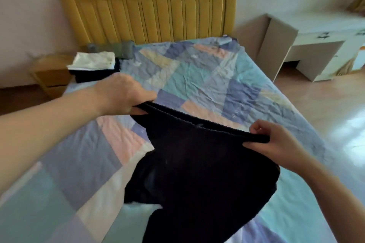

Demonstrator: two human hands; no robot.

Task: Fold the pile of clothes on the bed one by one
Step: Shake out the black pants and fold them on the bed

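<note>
Below both sets of fingers, nearest the camera, a dark garment [199, 179] hangs in loose folds, its lower end drooping onto the patchwork bedsheet [207, 77]. It looks soft and limp, light enough to lift by its edge, and it will likely sag wherever it is not supported. The ribbed waistband [197, 124] is stretched between the two hands and reads as the firmest part, so the band's two ends are the sensible places to hold.

The right hand [276, 142] pinches the band's right end, thumb under and fingers curled over it. The left hand [120, 94] grips the left end, its fingers wrapped round the band, thumb hidden.

Beyond the left fingertips, well apart, sits a stack of folded clothes [94, 67], white on top of dark, near the bed's far left corner. Beyond that stack stands a yellow headboard [148, 12], with a wooden nightstand [51, 77] left of the bed. Far off past the right fingers is a white desk [316, 45].

By judgement, the garment wants laying flat before any fold.
</note>
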